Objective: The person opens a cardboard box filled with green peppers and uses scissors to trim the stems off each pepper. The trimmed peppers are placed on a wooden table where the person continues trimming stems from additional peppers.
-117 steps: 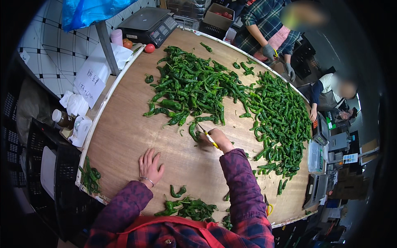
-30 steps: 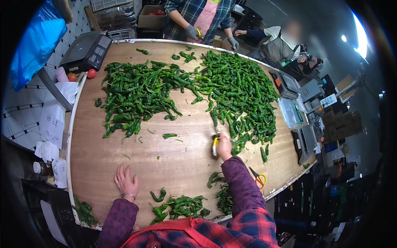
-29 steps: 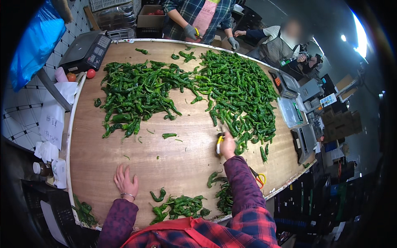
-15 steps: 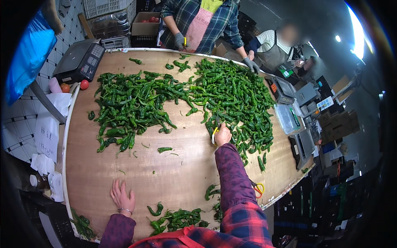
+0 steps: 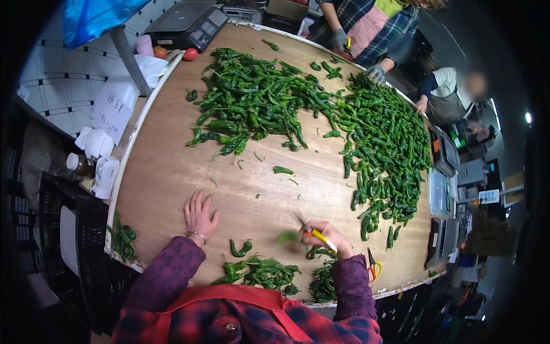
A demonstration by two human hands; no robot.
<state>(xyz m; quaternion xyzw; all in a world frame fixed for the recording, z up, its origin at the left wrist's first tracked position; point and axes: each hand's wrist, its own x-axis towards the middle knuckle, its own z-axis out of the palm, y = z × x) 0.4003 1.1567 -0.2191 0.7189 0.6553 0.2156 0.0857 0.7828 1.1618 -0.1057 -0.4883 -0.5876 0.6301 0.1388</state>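
My left hand lies flat on the wooden table, fingers spread and holding nothing. Closed around a pair of scissors with yellow handles, my right hand is over the near part of the table. A motion-blurred green pepper shows at its fingertips; whether they pinch it, I cannot tell. Close to me lie a small heap of green peppers and another small heap to its right. Farther off spread a large left pile of peppers and a large right pile.
A second pair of scissors rests near the table's right front edge. Across the table, a co-worker's gloved hand holds yellow-handled scissors; the other glove touches the right pile. Scales stand at the far left, more along the right edge.
My right hand has come back from the right pile toward me with the scissors, a blurred pepper at its fingertips. My left hand stays flat on the table. The view has turned.
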